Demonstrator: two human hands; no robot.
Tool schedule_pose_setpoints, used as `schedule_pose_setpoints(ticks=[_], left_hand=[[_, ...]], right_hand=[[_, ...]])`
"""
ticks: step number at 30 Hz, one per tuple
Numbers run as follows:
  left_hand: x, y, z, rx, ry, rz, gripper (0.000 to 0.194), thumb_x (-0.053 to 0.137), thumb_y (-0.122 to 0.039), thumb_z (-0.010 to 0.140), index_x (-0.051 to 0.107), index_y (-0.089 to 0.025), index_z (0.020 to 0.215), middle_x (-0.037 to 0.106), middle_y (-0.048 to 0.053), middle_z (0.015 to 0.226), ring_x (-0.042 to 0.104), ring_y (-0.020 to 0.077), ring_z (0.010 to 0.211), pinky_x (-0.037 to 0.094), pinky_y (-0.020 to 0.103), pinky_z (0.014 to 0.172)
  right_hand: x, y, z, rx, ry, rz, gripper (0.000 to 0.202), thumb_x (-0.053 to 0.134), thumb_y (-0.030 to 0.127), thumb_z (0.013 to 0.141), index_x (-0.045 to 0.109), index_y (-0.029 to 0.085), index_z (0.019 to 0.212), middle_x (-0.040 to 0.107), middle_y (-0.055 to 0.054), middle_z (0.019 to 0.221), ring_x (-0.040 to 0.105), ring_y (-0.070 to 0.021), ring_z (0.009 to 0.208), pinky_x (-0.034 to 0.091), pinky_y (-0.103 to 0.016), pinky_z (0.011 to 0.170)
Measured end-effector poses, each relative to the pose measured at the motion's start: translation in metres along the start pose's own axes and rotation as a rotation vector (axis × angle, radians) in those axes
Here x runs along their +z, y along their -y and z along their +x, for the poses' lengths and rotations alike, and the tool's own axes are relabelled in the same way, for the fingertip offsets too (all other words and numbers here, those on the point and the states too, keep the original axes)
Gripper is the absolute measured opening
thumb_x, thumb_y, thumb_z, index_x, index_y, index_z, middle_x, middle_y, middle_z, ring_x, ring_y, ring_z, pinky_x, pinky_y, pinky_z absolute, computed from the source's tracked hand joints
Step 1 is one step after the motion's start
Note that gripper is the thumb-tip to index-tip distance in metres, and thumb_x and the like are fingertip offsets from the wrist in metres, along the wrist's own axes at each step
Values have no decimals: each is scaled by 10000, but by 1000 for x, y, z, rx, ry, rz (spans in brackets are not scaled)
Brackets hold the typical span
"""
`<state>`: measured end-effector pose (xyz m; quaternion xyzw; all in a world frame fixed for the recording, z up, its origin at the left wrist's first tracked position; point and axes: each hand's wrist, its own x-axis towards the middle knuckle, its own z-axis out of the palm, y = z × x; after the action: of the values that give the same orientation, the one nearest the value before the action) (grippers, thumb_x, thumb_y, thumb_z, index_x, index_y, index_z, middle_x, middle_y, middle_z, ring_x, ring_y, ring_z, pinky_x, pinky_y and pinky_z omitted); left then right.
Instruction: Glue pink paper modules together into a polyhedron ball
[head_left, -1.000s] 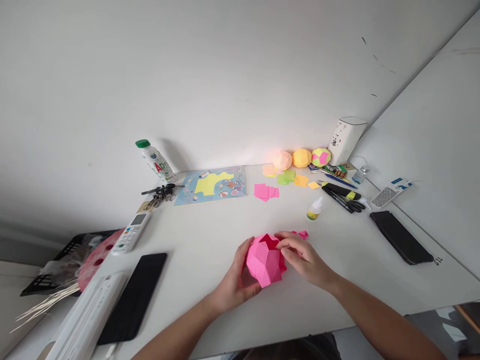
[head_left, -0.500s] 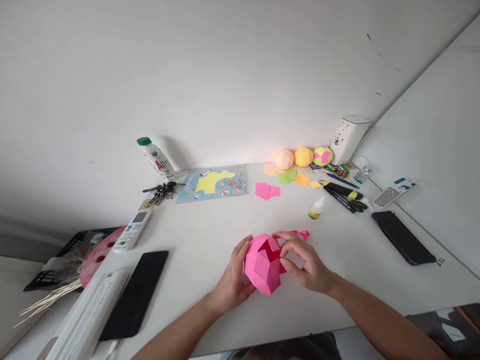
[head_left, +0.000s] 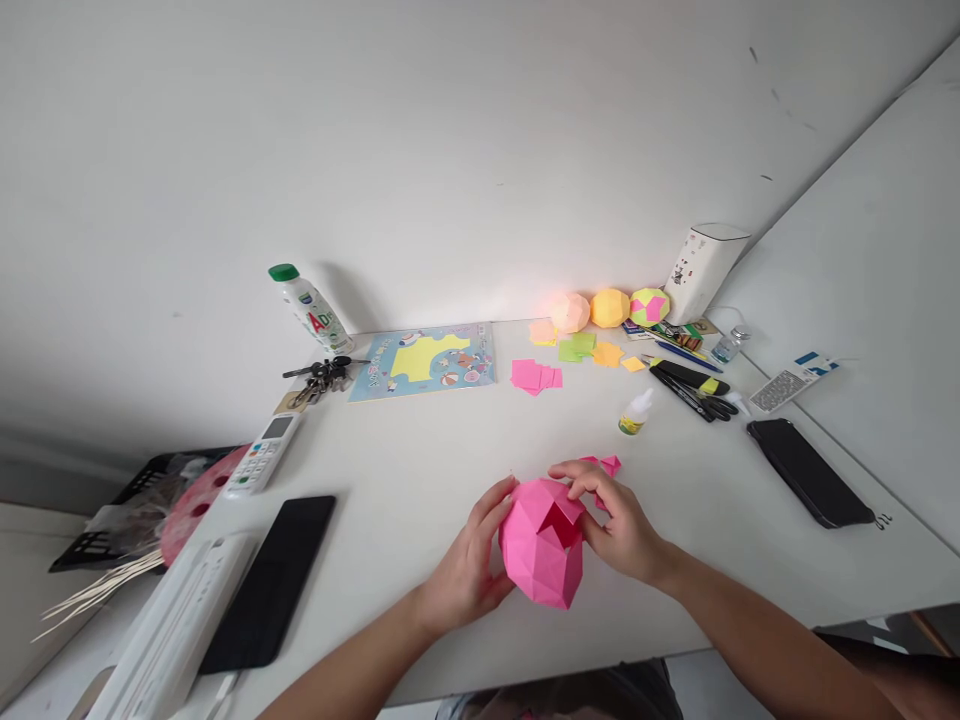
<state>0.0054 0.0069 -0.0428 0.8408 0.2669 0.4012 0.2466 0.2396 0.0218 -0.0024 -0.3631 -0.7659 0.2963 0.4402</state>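
Soft light is falling on the table (head_left: 405, 460). Past the right hand (head_left: 619, 525), pink light is glowing around a peach ball (head_left: 570, 312). Past the left hand (head_left: 461, 565), a bottle (head_left: 313, 312) is making a shadow (head_left: 351, 292). Far from both, shapes are stretching.

Pink paper ball (head_left: 538, 565) turned, its opening (head_left: 562, 527) tipped lower, whole ball slightly nearer.

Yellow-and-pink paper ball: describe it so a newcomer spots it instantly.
On the white table, find the three paper balls by the wall. The yellow-and-pink ball is the rightmost, beside the tall white container. Only it mixes two colours.
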Motion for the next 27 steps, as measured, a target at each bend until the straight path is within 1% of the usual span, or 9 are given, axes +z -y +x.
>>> schedule_pose_setpoints(ticks=[6,11,13,16,18,20,23,25,27], left_hand=[[0,-1,-1,-37,36,-2,868,648,-163,868,81,-261,1519,238,242,1489,320,374,1405,438,551,1061],[0,1,-4,-45,58,-8,853,640,-147,870,99,-288,1514,246,217,1504,303,362,1418,452,533,1053],[1,2,-3,-81,63,-33,816,619,-139,881,121,-298,1507,294,203,1494,351,343,1394,456,523,1048],[0,1,0,-191,35,-113,661,565,-153,905,253,-293,1470,463,164,1399,498,294,1272,481,475,1011],[-2,-2,5,-346,4,-168,422,540,-206,922,480,-252,1337,599,134,1240,601,262,1094,522,405,908],[-5,-5,9,-561,13,-205,207,528,-301,935,671,-202,1047,687,99,960,633,227,858,521,327,744],[-6,-13,15,-664,32,-226,435,451,-427,961,680,-166,699,629,58,660,563,183,630,454,284,614],[-7,-18,17,-671,52,-261,503,401,-475,972,676,-159,694,635,58,676,565,182,643,448,283,632],[-7,-22,17,-719,69,-343,492,398,-518,963,685,-156,792,661,70,768,586,198,713,459,293,683]], right_hand=[[0,1,3,-105,-19,-29,185,526,92,884,441,255,875,672,-100,1115,652,-209,1016,558,-392,819],[3,0,2,-150,-51,-164,203,577,146,848,413,259,885,651,-54,919,649,-188,778,554,-311,622],[3,-2,1,-143,-82,-223,219,562,129,823,427,258,938,601,-32,839,619,-186,717,530,-290,557],[3,-5,-1,-90,-127,-330,370,488,37,773,450,242,1078,570,-72,922,623,-229,833,544,-322,593],[1,-8,-2,-47,-145,-414,499,442,-17,720,450,227,1155,550,-116,1040,618,-263,934,555,-352,629],[1,-11,-3,-6,-152,-488,579,420,-41,672,449,215,1191,530,-140,1107,614,-285,970,557,-359,619],[3,-12,-5,39,-149,-560,619,427,-41,635,450,203,1203,530,-150,1125,627,-297,949,560,-359,589],[5,-10,-5,53,-129,-583,614,444,-27,641,446,200,1212,538,-151,1127,632,-301,950,576,-375,613],[8,-7,-5,56,-92,-581,592,467,0,667,441,198,1224,544,-154,1132,630,-309,980,593,-402,663]])
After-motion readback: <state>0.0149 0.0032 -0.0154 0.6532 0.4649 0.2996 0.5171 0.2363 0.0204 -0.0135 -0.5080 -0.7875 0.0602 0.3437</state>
